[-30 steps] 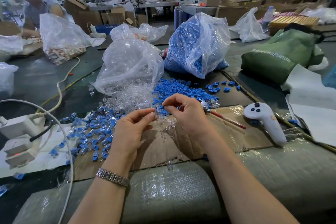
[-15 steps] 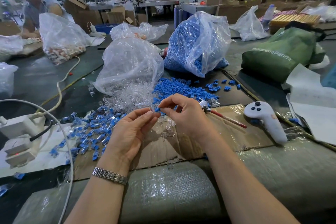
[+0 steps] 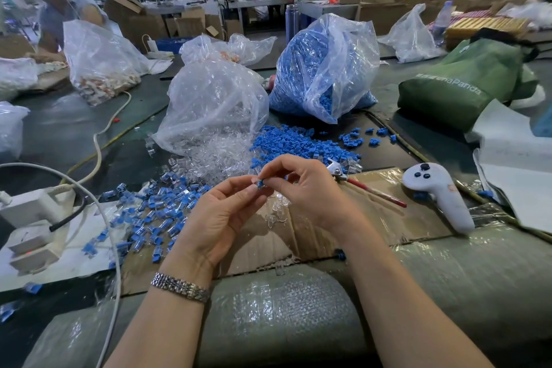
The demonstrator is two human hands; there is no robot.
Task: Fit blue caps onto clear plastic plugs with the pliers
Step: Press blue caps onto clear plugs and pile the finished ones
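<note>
Pinching at the centre of the frame, my left hand (image 3: 222,218) and right hand (image 3: 301,188) meet fingertip to fingertip around one small blue plastic cap (image 3: 260,183). A bit of clear plastic shows against the cap, and I cannot tell whether it is a plug already seated in it. Both hands are narrowly closed, thumbs and forefingers curled onto the piece, and a silver metal link bracelet (image 3: 180,288) sits on the left wrist.

Lying just right of the right hand, the red-handled metal pliers (image 3: 363,187) rest untouched on the flattened brown cardboard sheet (image 3: 397,212). Behind the hands spreads a loose heap of blue caps (image 3: 298,142), and beside it to the left a spill of clear plastic plugs (image 3: 215,155) runs out of a crumpled transparent bag (image 3: 215,98). A second transparent bag stuffed with blue caps (image 3: 325,69) stands upper centre. Left of centre lies a scatter of clear plugs with blue caps on them (image 3: 149,215).

A white handheld controller with dark buttons (image 3: 439,194) lies at right, and a green fabric bag (image 3: 466,81) sits in the upper right.
</note>
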